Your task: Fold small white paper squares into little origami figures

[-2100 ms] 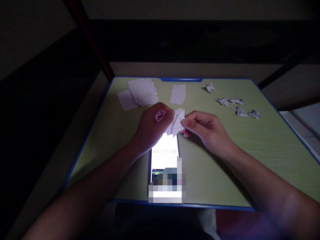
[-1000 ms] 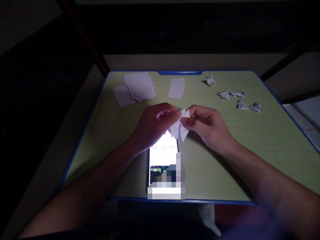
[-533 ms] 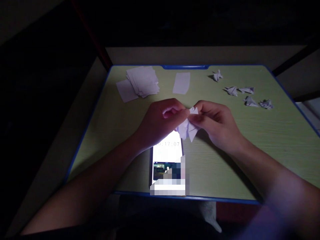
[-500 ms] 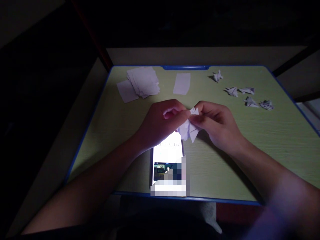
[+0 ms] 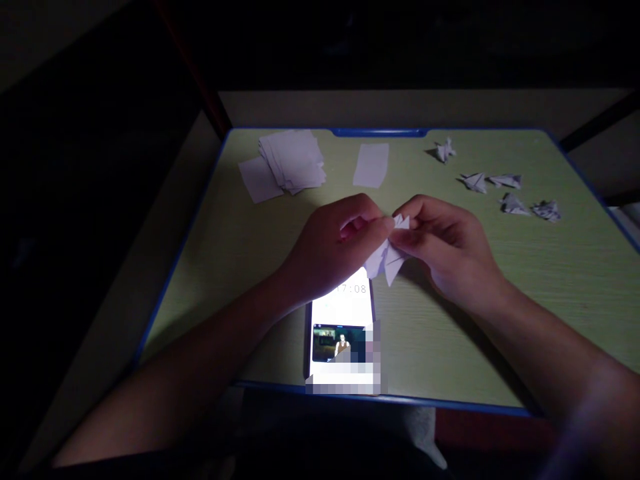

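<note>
Darkness covers the upper and left parts of the frame, with a pale strip of wall showing behind the far edge of the worktop [image 5: 215, 233]. This worktop, light green with a wood-like grain and a blue rim, fills the middle of the frame.

Two bare forearms reach in from the lower corners, and the hands meet just right of centre. The left hand [image 5: 337, 247] is curled, thumb and forefinger pinched together on a piece of white folded paper [image 5: 394, 263]. The right hand [image 5: 450, 250] pinches the same piece from the other side, its thumb flat against the near face and its fingers bent behind.

Below the hands, at lower centre, lies a lit phone [image 5: 345, 310] showing a timer; its lower right portion is pixelated. At upper left sits a loose stack of paper sheets [image 5: 295, 160], and at upper centre a single sheet [image 5: 371, 165] lies apart.

The folded paper is held just above the phone's top end, pointed flaps jutting up and down between the thumbs. It looks very light, thin and easily creased or torn, probably stiffer where layers overlap, so a fingertip pinch on those thick folds seems the safest hold.

Smallest are five crumpled-looking folded paper figures [image 5: 473, 183] scattered at upper right.
</note>
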`<state>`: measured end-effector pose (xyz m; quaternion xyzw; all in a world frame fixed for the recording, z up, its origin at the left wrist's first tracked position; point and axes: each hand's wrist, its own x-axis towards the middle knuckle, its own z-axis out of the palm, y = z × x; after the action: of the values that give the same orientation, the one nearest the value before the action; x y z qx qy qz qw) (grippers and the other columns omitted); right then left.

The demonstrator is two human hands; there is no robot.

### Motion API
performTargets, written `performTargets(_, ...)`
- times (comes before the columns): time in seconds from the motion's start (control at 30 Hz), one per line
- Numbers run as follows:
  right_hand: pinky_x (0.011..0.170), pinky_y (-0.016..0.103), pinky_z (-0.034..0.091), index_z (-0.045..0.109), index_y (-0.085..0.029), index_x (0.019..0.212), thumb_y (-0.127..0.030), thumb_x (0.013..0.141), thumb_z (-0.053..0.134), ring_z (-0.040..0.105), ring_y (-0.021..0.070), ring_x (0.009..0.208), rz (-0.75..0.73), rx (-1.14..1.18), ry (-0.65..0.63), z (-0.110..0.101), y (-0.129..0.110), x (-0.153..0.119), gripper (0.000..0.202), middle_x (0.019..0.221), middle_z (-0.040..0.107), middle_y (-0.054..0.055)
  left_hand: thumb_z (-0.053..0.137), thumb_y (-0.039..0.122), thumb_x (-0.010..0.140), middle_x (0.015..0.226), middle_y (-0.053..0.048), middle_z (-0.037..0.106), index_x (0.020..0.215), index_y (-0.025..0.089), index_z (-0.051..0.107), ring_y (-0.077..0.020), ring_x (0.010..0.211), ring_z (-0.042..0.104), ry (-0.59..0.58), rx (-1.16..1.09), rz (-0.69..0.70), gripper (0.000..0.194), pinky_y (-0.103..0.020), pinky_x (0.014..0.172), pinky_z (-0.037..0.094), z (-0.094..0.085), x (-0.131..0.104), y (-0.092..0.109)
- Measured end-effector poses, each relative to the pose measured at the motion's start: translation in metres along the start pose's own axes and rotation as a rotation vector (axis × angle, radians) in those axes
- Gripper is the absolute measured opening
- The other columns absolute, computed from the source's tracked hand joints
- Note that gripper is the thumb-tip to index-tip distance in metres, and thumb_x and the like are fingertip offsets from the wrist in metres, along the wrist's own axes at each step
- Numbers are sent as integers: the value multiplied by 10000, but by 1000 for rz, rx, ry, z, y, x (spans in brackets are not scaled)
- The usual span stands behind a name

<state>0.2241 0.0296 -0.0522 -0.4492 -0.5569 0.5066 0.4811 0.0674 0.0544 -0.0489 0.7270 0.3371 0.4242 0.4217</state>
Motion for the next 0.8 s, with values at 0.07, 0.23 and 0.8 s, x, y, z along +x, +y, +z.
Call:
performTargets(0.07,436,269,265,536,-219,661,-165,743,618,379,89,477,12,-23,2,1,-1,-1,128,557,449,-30,540,163,814,544,48,435,613,159,471,-64,519,408,-1,39,11,213,-205,479,326,0,-1,-1)
performTargets(0.23,438,267,272,553,-223,683,-160,739,632,392,95,486,13,-29,7,3,-4,-3,115,556,469,-28,543,169,828,561,48,443,632,162,475,-65,534,414,8,154,73,209,-213,499,325,-1,-4,-2)
performTargets(0.8,445,249,296,574,-213,710,-207,757,654,423,92,496,37,39,-64,1,-1,-4,94,571,491,-32,550,157,785,518,49,434,588,160,478,-61,499,391,9,56,15,209,-210,464,306,-2,-2,2)
